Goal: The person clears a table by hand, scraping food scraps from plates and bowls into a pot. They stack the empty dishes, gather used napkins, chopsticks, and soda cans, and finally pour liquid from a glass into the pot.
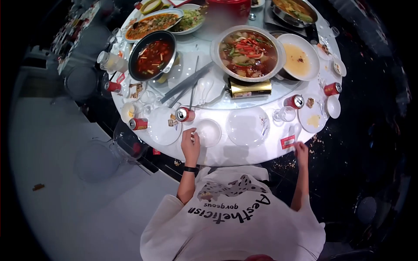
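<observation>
My left hand [190, 140], with a black band on the wrist, is at the table's near edge, beside the left rim of a small white bowl [209, 132]. Its fingers are loosely bent and somewhat apart, with nothing visible in them. A red drink can [185, 114] stands just beyond it, and a plate with scraps [163, 127] lies to its left. My right hand [301, 149] is closed at the lower right corner of a red and white packet [288, 142]. Whether its fingertips grip anything is too small to tell. A white plate [248, 126] lies between the hands.
A hot pot [248, 53] stands on a gold burner [250, 88]. Around it are a black pot of red stew [152, 55], a bowl of yellowish soup [300, 56] and serving spoons [203, 90]. Glasses [285, 114] and another can [294, 102] stand at the right.
</observation>
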`<action>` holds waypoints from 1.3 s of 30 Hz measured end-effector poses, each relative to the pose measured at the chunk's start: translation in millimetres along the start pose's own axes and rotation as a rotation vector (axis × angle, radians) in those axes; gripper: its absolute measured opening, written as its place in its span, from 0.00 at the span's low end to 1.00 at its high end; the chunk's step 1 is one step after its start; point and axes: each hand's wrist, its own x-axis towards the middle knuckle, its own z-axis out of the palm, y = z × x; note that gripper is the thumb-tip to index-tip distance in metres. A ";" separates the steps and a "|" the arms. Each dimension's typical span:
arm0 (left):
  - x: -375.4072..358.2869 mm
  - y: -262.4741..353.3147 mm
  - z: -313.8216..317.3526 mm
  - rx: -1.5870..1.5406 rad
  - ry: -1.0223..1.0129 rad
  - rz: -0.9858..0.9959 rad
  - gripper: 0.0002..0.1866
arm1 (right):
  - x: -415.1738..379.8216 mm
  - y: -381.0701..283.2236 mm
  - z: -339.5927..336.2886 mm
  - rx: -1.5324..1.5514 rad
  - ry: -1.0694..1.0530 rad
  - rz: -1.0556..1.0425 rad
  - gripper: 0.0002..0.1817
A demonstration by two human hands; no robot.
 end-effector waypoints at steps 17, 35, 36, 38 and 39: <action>43.8 -281.3 -67.2 0.144 0.442 -0.625 0.24 | 65.9 -154.9 403.8 0.145 -0.522 0.030 0.10; 5.2 -93.9 -175.9 -0.821 -0.250 -0.652 0.09 | 4.9 54.0 170.9 -0.337 0.276 0.029 0.17; 10.7 -76.1 -157.7 -0.857 -0.297 -0.633 0.09 | 9.9 59.0 168.7 -0.259 0.200 0.048 0.13; 14.6 -54.2 -110.6 -0.900 -0.450 -0.588 0.09 | 5.4 50.2 167.2 -0.189 0.154 0.070 0.13; 14.6 -26.4 -87.1 -0.910 -0.496 -0.589 0.09 | 3.0 58.0 163.1 -0.136 0.111 0.089 0.13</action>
